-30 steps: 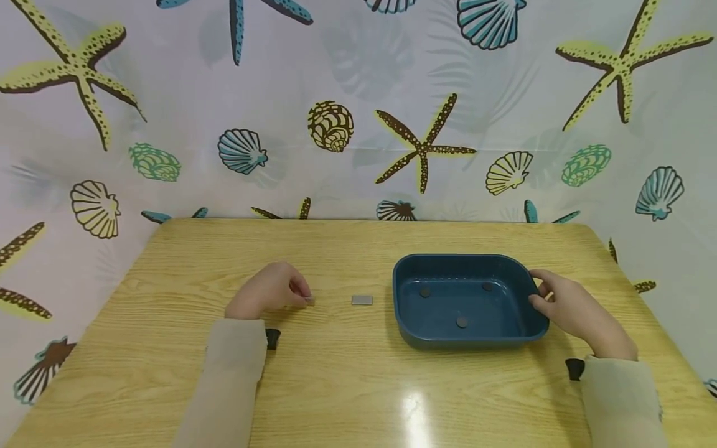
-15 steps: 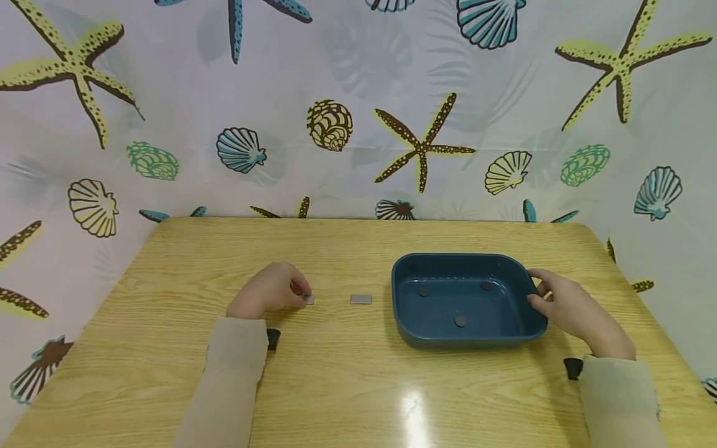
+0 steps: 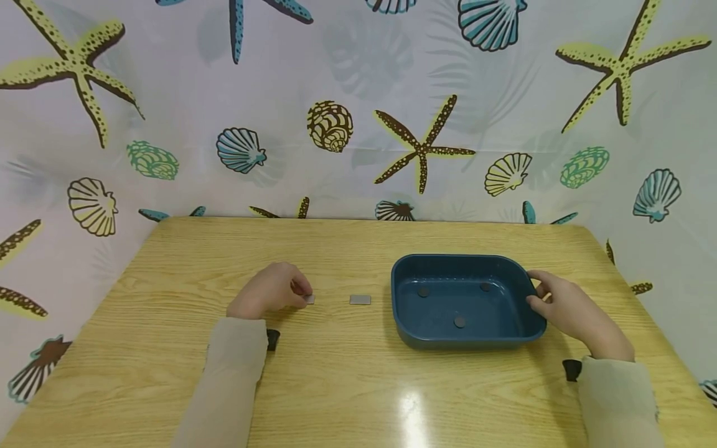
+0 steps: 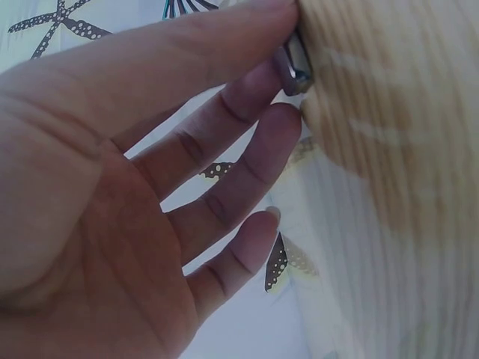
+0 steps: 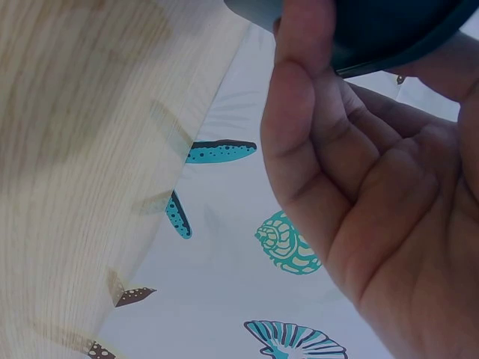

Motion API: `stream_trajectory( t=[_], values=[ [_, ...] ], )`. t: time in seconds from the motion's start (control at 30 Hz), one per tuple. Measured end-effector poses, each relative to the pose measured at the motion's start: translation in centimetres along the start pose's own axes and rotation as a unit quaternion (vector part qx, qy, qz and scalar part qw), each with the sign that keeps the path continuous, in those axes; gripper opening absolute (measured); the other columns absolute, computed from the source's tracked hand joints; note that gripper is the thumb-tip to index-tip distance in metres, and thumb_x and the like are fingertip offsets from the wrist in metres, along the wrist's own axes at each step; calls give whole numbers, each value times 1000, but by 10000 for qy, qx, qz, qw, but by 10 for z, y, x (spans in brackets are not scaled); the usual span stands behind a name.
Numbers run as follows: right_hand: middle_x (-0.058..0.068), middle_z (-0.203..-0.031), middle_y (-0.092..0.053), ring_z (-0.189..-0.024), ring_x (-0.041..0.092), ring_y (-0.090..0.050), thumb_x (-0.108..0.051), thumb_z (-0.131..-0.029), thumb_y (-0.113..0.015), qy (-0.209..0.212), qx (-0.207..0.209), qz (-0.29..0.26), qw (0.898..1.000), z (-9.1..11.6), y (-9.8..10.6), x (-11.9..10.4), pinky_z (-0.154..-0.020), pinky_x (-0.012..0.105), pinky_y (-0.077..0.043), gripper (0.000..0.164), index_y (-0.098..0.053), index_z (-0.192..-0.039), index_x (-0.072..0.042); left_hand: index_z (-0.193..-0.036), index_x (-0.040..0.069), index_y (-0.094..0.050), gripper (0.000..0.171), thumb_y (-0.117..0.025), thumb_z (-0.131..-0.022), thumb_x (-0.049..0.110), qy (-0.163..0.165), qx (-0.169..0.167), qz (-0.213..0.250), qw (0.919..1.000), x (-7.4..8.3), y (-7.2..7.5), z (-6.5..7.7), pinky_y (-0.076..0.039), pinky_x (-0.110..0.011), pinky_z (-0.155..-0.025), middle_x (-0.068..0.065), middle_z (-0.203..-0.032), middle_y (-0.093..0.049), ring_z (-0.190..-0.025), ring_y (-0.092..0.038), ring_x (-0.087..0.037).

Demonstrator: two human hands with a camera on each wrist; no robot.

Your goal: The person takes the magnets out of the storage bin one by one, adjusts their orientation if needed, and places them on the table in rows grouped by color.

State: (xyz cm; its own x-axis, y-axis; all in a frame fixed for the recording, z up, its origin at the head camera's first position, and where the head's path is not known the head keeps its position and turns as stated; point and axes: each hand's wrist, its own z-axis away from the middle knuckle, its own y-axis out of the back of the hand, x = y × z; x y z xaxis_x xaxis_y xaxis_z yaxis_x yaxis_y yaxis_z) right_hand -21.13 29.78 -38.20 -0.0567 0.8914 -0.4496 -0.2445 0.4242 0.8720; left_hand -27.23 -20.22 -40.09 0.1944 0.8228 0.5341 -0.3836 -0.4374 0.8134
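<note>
At the left of the table, my left hand holds a small grey metal piece low at the tabletop. Thumb and fingertips pinch that piece in the left wrist view, and the fingers partly hide it. A flat grey rectangular piece lies on the wood between this hand and the blue tray. With thumb and fingers my right hand grips the tray's right rim. The right wrist view shows the tray's underside against those fingers.
Three small round dark discs, one of them the front disc, show on the tray's floor; whether they are loose cannot be told. The wooden table reaches back to a curtain printed with shells and starfish.
The metal piece at my left fingertips now shows more of its flat face than one second ago, and the fingers have shifted slightly. My right hand and the tray hold still.
</note>
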Motion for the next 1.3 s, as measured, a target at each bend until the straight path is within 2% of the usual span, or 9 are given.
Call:
stream_trajectory(
  t=[0.17, 0.4, 0.47, 0.67, 0.83, 1.03, 1.3],
  values=[
    [21, -110, -65, -81, 18, -59, -15, -104, -57, 22, -12, 17, 10000, -1, 0, 1, -70, 34, -47, 59, -35, -153, 10, -99, 11, -82, 10, -78, -90, 8, 18, 25, -33, 10000, 0, 0, 0, -57, -44, -91, -8, -106, -78, -96, -68, -22],
    [22, -110, -65, -82, 19, -60, -15, -104, -57, 27, -19, 28, 10000, -1, 1, 1, -71, 33, -48, 59, -36, -153, 10, -126, 8, -74, 36, -78, -91, 17, 22, 239, -252, 9994, 11, 3, 2, -56, -47, -93, -12, -123, -72, -109, -67, -28],
    [22, -110, -64, -82, 19, -60, -15, -104, -57, 16, -32, 19, 10000, -1, 1, 0, -71, 33, -47, 59, -35, -153, 10, -128, 9, -73, 37, -77, -92, 18, -47, 360, -318, 9988, 16, 3, 3, -56, -47, -92, -11, -124, -71, -110, -66, -29],
    [21, -110, -64, -81, 18, -59, -15, -104, -57, 5, -32, -3, 10000, -2, 1, 0, -71, 34, -47, 59, -35, -153, 10, -125, 10, -75, 34, -78, -93, 18, -648, 735, -452, 9942, 38, 4, 2, -56, -44, -88, -11, -119, -71, -107, -66, -29],
    [20, -109, -64, -80, 18, -58, -15, -105, -57, -9, -11, -20, 10000, -2, 1, 1, -70, 34, -46, 59, -35, -153, 10, -122, 11, -76, 31, -79, -92, 19, -1018, 900, -487, 9895, 58, 2, -6, -56, -44, -91, -8, -116, -72, -106, -67, -28],
    [20, -109, -64, -80, 18, -57, -16, -105, -57, 11, -10, -14, 10000, -1, 2, 5, -70, 34, -45, 59, -34, -154, 10, -119, 13, -78, 30, -80, -91, 20, -1337, 972, -672, 9840, 85, -3, -15, -57, -40, -89, -5, -113, -73, -102, -69, -24],
    [19, -109, -64, -81, 18, -58, -15, -105, -57, 20, -30, -69, 10000, 0, -1, 5, -72, 34, -47, 58, -35, -153, 9, -116, 12, -79, 27, -81, -91, 20, -1811, 895, -781, 9763, 120, -13, -25, -58, -35, -89, -4, -111, -75, -101, -70, -21]
  ],
)
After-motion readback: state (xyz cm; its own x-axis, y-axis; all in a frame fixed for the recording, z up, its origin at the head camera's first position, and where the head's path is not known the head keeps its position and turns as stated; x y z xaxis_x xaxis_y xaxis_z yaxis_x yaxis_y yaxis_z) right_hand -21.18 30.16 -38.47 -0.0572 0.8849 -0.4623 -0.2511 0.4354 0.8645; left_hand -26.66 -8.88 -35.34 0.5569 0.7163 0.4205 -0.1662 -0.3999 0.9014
